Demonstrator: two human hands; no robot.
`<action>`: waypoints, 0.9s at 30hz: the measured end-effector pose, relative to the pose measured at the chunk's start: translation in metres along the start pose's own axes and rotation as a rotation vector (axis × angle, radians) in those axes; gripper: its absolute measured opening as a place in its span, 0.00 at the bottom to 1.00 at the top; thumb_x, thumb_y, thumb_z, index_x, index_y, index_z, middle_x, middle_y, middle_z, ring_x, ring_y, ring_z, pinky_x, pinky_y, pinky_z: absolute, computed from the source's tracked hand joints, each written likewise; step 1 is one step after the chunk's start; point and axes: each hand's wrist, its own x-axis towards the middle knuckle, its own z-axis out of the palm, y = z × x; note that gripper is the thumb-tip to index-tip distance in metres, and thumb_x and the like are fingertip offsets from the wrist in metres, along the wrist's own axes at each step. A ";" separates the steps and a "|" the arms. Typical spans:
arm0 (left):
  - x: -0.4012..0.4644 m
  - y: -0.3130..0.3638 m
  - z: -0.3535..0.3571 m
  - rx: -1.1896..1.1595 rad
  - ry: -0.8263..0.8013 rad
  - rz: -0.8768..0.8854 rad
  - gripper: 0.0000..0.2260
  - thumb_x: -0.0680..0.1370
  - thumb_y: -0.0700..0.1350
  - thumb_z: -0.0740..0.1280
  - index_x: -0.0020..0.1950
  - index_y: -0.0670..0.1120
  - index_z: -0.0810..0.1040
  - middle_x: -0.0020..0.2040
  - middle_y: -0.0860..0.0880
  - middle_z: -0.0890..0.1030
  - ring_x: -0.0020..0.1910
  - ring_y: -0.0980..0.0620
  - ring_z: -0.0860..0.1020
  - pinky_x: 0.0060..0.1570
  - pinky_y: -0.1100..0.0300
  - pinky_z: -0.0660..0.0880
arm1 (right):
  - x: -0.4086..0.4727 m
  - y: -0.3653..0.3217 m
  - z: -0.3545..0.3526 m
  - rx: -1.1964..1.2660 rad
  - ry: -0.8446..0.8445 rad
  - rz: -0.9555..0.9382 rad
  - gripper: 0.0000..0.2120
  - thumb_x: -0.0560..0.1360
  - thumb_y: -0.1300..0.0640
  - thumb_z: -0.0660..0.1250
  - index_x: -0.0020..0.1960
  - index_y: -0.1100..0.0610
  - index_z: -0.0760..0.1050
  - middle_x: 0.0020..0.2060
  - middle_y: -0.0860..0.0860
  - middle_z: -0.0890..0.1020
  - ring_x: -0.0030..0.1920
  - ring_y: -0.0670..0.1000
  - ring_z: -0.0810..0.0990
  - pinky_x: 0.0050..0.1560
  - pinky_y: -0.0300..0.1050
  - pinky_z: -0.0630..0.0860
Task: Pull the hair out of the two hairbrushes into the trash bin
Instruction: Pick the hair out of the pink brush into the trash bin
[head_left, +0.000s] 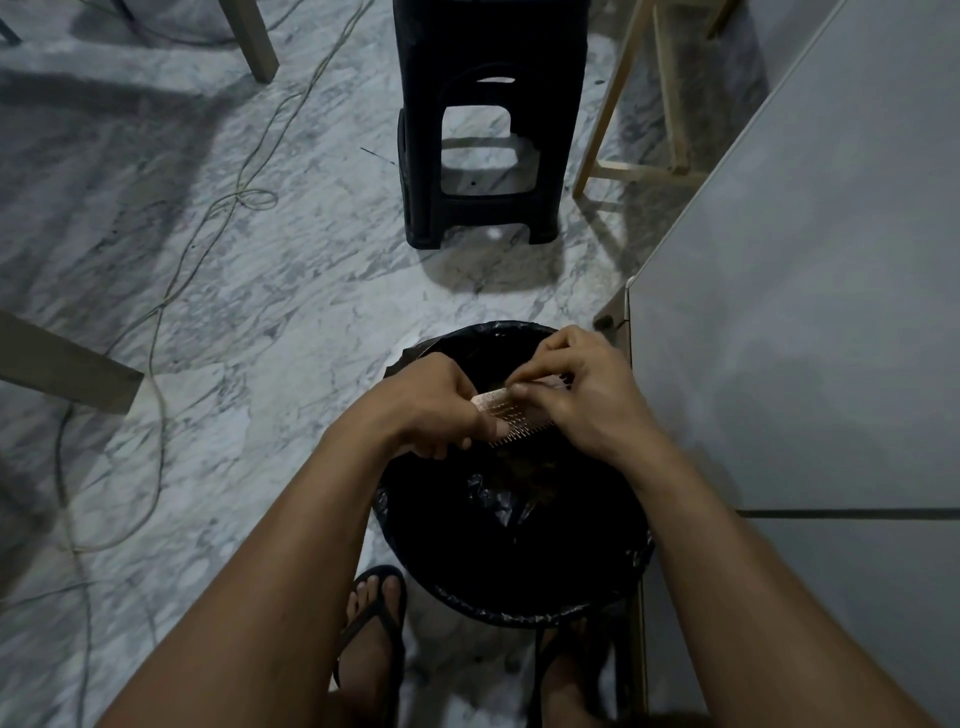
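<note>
1. Above a black-lined trash bin (519, 587) on the marble floor (234, 312), a person holds one pale hairbrush (501, 415), bristles facing up.
2. Their left hand (436, 410) is clenched around the brush's left end.
3. Their right hand (582, 400) grips the brush's other end, its fingertips (519, 388) pinching at the bristles.
4. Dark clumps, possibly hair, lie inside the bin.
5. A grey worktop (805, 312) stands just right of the bin; a black stool (483, 130) stands beyond it.
</note>
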 end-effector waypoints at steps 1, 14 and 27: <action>0.000 -0.001 0.000 0.000 -0.011 -0.004 0.11 0.73 0.49 0.75 0.38 0.41 0.83 0.29 0.47 0.80 0.26 0.49 0.75 0.28 0.59 0.71 | 0.001 0.001 -0.002 0.052 0.061 0.013 0.04 0.68 0.57 0.75 0.41 0.48 0.85 0.37 0.40 0.76 0.45 0.44 0.75 0.49 0.35 0.68; -0.002 0.002 -0.003 -0.072 0.040 -0.075 0.16 0.73 0.53 0.72 0.40 0.39 0.85 0.29 0.47 0.81 0.26 0.49 0.75 0.28 0.61 0.71 | -0.001 0.000 -0.009 0.320 -0.093 0.103 0.18 0.70 0.61 0.73 0.57 0.48 0.79 0.47 0.51 0.80 0.40 0.47 0.79 0.44 0.38 0.77; -0.005 -0.001 -0.006 -0.116 0.087 -0.105 0.14 0.73 0.47 0.73 0.40 0.36 0.83 0.29 0.44 0.78 0.24 0.48 0.71 0.24 0.63 0.67 | 0.008 0.017 -0.020 0.334 0.433 0.264 0.06 0.69 0.59 0.74 0.37 0.48 0.84 0.34 0.46 0.84 0.35 0.46 0.81 0.48 0.46 0.81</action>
